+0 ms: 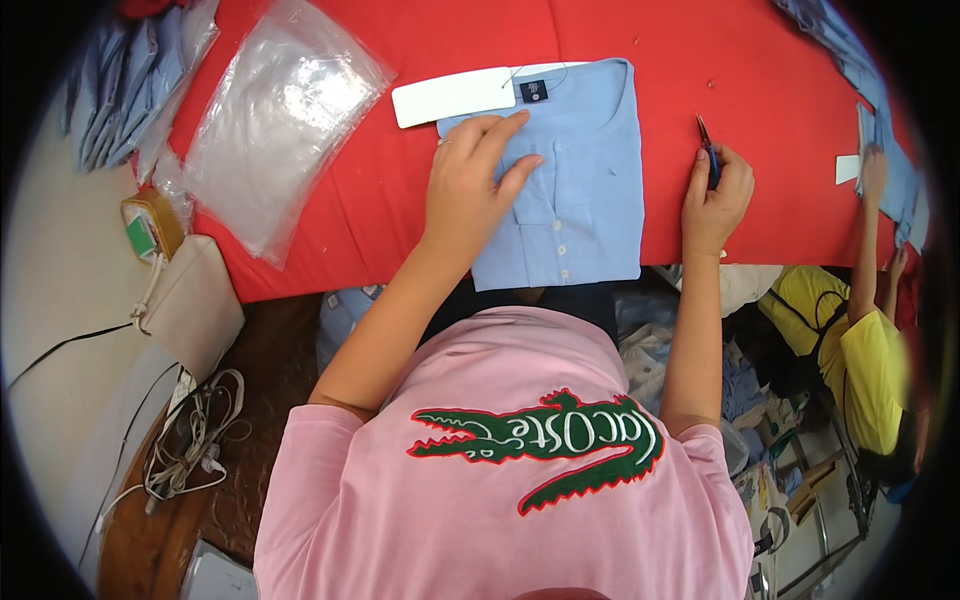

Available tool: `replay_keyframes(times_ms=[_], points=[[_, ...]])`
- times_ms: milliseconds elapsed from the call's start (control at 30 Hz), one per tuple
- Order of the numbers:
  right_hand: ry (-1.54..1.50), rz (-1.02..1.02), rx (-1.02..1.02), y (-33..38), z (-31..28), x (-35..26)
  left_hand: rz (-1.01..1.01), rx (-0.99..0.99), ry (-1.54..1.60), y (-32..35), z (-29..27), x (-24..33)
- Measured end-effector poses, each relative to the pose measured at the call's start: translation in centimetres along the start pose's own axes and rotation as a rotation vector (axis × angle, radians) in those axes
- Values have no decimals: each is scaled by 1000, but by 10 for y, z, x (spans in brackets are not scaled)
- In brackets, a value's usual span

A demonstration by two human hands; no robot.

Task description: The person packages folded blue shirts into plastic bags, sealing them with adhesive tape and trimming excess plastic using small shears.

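Observation:
A light blue shirt [595,170], folded flat with a buttoned placket, lies on a red-covered table [690,60]. My left hand [470,180] rests on the shirt's left side near the collar, thumb apart from the outstretched fingers. Just beyond my fingertips are a dark neck label [534,92] and a white card tag [455,97] with a thin string. Right of the shirt, my right hand [722,195] is closed around thread snips [713,165] with a dark blue handle, their metal points facing away from me.
Clear plastic bags [290,120] lie at the left of the table. Folded blue garments [125,90] are stacked at the far left. A co-worker in a yellow shirt [865,380] handles blue cloth [880,130] at the right. Coiled cables [195,430] hang at lower left.

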State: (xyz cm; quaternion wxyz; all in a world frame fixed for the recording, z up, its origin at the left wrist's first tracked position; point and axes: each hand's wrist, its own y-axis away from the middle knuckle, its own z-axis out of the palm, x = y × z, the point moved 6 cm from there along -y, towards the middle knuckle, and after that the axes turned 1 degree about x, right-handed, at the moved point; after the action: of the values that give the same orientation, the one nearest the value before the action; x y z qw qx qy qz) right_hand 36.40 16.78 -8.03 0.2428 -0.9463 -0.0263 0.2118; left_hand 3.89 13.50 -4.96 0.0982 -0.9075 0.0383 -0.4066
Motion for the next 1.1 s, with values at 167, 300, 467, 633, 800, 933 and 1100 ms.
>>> replay_keyframes(times_ms=[167,300,467,633,800,933,1100], points=[[17,-9,14,-2,-2,-2,133,-32,3,-14,23,21],[-1,1,21,-1,1,4,175,-61,47,-6,26,32],[-31,48,43,4,0,10,132,-27,-12,5,14,29],[-55,51,69,5,-1,8,341,-206,-273,24,60,84],[-111,81,60,4,-1,13,320,-1763,449,117,93,149],[-115,115,85,7,0,16,254,-674,346,55,42,77],[-158,77,38,1,-4,7,-40,157,0,-6,-107,-40]])
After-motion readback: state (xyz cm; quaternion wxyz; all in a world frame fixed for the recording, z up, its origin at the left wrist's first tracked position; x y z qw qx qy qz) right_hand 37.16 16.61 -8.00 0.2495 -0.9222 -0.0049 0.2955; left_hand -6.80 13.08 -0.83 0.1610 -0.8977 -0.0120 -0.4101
